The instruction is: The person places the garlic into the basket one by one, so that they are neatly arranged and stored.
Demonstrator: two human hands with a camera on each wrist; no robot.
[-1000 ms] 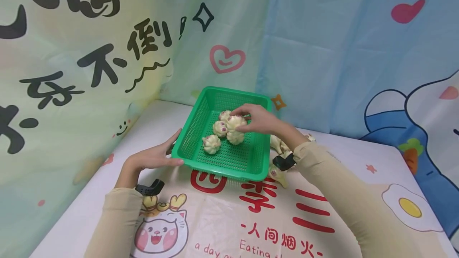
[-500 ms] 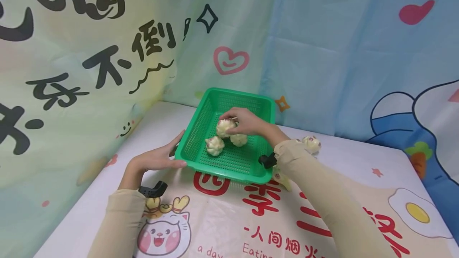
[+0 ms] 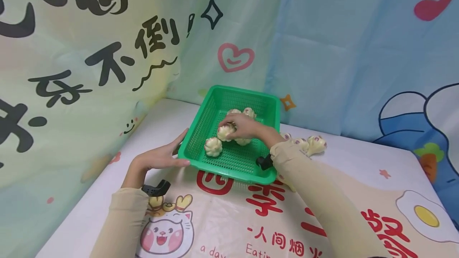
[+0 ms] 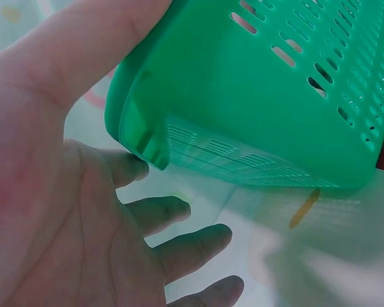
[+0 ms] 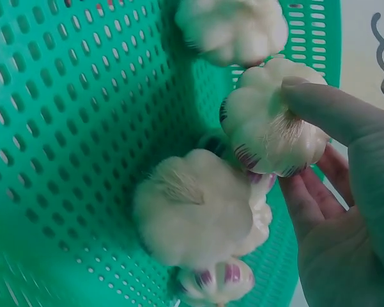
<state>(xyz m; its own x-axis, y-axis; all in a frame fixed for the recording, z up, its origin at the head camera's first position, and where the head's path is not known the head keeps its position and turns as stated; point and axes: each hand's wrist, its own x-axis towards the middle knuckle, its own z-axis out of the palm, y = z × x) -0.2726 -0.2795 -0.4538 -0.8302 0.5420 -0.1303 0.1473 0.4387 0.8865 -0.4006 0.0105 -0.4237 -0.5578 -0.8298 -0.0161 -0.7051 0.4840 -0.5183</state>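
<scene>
My right hand (image 3: 244, 126) reaches into a green plastic basket (image 3: 229, 176) and holds a garlic bulb (image 5: 275, 118) between thumb and fingers, its root end showing in the right wrist view. Another bulb (image 3: 213, 147) sits apart toward the left of the basket floor. More garlic bulbs (image 5: 195, 208) lie clustered below the held one, and partly behind my hand in the head view. My left hand (image 3: 157, 156) is at the basket's front left corner, thumb along the rim. In the left wrist view its fingers (image 4: 195, 252) extend loosely, with one fingertip right at the rim.
Several more garlic bulbs (image 3: 316, 145) lie on the table right of the basket, partly hidden by my right forearm. A printed cloth (image 3: 222, 218) covers the table. Printed curtains (image 3: 322, 51) hang close behind and along the left side.
My right hand moved from a bulb near the basket's middle to the left and slightly down, and now holds a bulb near the lone one. The left hand kept its place at the corner.
</scene>
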